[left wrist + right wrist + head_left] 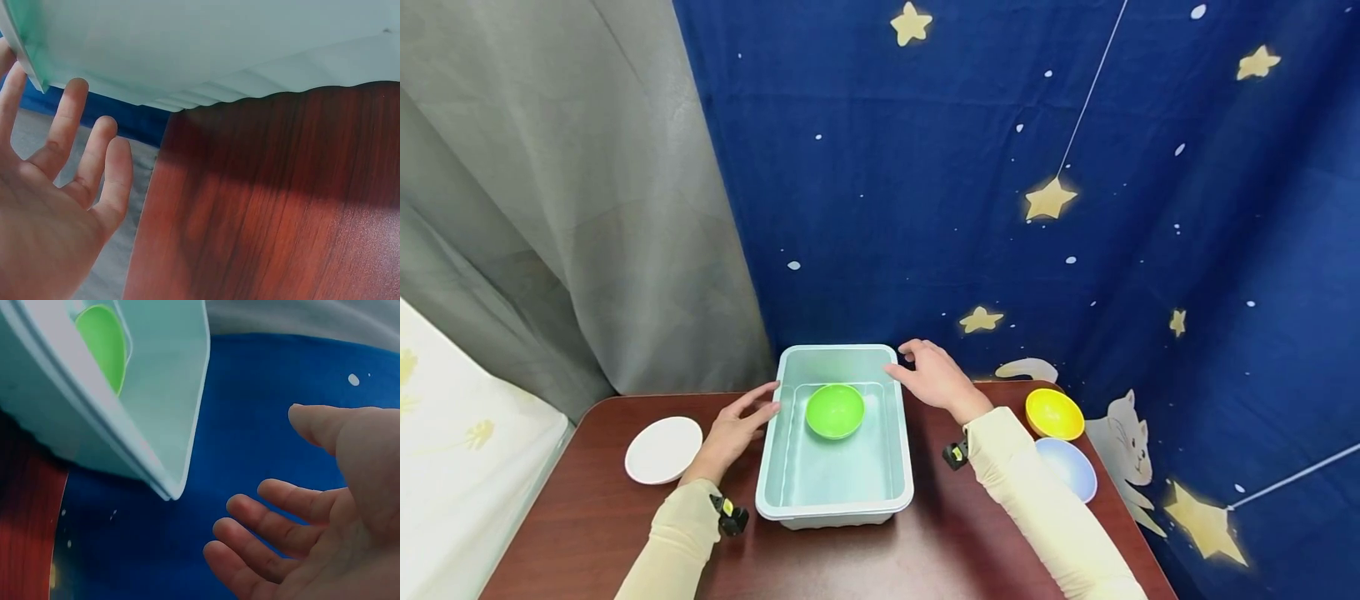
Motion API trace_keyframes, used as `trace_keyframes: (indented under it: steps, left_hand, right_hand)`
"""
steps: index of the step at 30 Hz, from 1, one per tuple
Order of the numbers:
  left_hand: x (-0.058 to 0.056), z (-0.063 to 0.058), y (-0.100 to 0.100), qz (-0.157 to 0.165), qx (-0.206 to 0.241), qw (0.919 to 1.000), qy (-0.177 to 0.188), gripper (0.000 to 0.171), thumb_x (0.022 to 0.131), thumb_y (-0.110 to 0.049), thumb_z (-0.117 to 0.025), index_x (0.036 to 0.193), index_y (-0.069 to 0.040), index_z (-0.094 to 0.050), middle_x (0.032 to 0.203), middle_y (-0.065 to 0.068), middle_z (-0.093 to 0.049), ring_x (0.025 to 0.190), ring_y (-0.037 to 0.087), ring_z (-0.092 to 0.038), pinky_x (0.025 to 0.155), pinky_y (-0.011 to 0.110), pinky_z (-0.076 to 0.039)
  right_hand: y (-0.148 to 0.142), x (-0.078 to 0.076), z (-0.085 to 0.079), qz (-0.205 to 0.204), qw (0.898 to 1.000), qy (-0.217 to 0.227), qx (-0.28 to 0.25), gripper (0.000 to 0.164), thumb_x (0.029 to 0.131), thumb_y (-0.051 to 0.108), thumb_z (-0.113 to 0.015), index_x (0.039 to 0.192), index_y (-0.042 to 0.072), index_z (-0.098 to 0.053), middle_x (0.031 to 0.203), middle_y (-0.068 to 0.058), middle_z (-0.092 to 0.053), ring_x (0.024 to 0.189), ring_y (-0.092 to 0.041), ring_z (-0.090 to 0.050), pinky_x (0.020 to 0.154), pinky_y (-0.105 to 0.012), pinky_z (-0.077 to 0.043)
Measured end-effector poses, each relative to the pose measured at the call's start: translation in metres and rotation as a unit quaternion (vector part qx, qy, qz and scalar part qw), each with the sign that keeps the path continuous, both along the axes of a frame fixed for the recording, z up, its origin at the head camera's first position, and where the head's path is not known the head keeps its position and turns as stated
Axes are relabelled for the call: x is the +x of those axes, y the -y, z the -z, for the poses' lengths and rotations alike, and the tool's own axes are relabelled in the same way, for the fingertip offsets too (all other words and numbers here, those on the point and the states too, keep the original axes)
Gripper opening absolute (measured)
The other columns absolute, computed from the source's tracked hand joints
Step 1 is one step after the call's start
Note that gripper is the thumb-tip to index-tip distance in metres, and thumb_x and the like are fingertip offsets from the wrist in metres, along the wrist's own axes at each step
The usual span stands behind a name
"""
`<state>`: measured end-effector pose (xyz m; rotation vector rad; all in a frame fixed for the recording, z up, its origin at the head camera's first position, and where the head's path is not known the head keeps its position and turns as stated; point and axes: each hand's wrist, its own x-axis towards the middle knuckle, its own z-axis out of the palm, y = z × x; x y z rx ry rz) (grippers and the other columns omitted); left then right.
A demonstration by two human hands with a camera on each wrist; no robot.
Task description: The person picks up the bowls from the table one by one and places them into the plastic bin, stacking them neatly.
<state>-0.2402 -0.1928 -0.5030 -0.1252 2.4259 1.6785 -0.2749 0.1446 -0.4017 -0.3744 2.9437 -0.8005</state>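
A pale blue-green plastic bin (827,507) stands at the middle of the table, and inside it toward the far end sits a green bowl (835,411). My left hand (730,435) is at the bin's left side, fingertips right at the rim, fingers spread and fairly straight in the left wrist view. By the far right corner is my right hand (938,379), its thumb close to the rim in the head view. In the right wrist view the right hand (300,531) has relaxed fingers and an empty palm, with a gap between it and the bin corner.
On the left of the brown table (587,508) lies a white oval dish (664,450). A yellow bowl (1055,414) and a light blue bowl (1071,468), partly behind my right sleeve, stand along the right edge. Blue starry cloth (880,208) and a grey curtain (625,250) hang behind.
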Motion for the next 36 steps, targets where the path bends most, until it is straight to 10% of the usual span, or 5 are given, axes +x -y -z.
trace_keyframes:
  steps: [21,28,36]
  left_hand:
    - [0.002,0.0,-0.002,-0.007,-0.001,1.0,0.002,0.052,0.09,-0.048,-0.062,0.138,-0.034,-0.049,0.129,0.009,-0.059,0.117,0.024,-0.057,0.09,0.038,-0.054]
    - [-0.015,0.035,0.011,-0.004,-0.012,0.9998,-0.015,0.054,0.083,-0.06,-0.062,0.134,-0.045,-0.049,0.125,0.004,-0.06,0.114,0.02,-0.057,0.089,0.037,-0.054]
    - [-0.015,0.037,0.011,-0.002,-0.015,0.9997,-0.021,0.055,0.084,-0.06,-0.061,0.136,-0.044,-0.048,0.126,0.005,-0.06,0.114,0.019,-0.058,0.09,0.038,-0.054]
  right_hand:
    - [-0.072,0.017,-0.001,0.069,0.997,0.034,-0.017,0.064,0.091,0.055,-0.054,0.135,0.009,-0.05,0.135,-0.012,-0.051,0.122,-0.03,-0.05,0.103,-0.05,-0.042]
    - [-0.093,0.027,-0.002,0.085,0.996,0.036,-0.007,0.062,0.092,0.053,-0.054,0.135,0.008,-0.049,0.136,-0.015,-0.048,0.115,-0.03,-0.053,0.1,-0.05,-0.043]
    - [-0.12,0.039,0.006,0.105,0.994,0.021,-0.011,0.061,0.092,0.05,-0.055,0.133,0.005,-0.048,0.134,-0.018,-0.043,0.114,-0.032,-0.058,0.097,-0.048,-0.047]
